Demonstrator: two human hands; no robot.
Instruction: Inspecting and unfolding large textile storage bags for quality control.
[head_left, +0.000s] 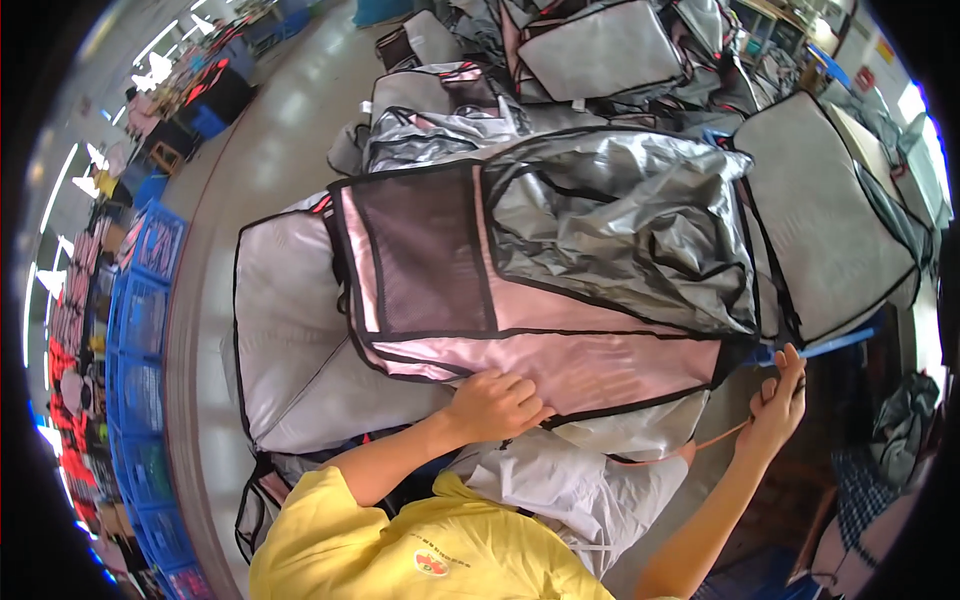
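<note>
A yellow shirt [430, 545] is filling the near edge, and pale grey cloth [570, 495] is bunching up just beyond it. A checked cloth [855, 505] is hanging off to the right. The left hand [500, 405] is closing on the front edge of a large bag [620, 365], its fingers curling in together. An orange cord [715, 438] is running from the grey cloth up to the right hand [780, 390]. That hand is standing just off the bag's right front corner, its fingers partly bending; I cannot tell whether they are clamping the cord.

The bag is lying right in front of the person, showing a pink side, black trim, a dark mesh panel [425, 250] at its left and crumpling silver lining [620, 220] at its right. A grey bag [290, 330] is sticking out from under its left side, and a grey panel [825, 220] is leaning beside its right. Farther off, more silver and grey bags [600, 50] are piling up, while blue crates [140, 395] are lining the floor [270, 120] on the left.
</note>
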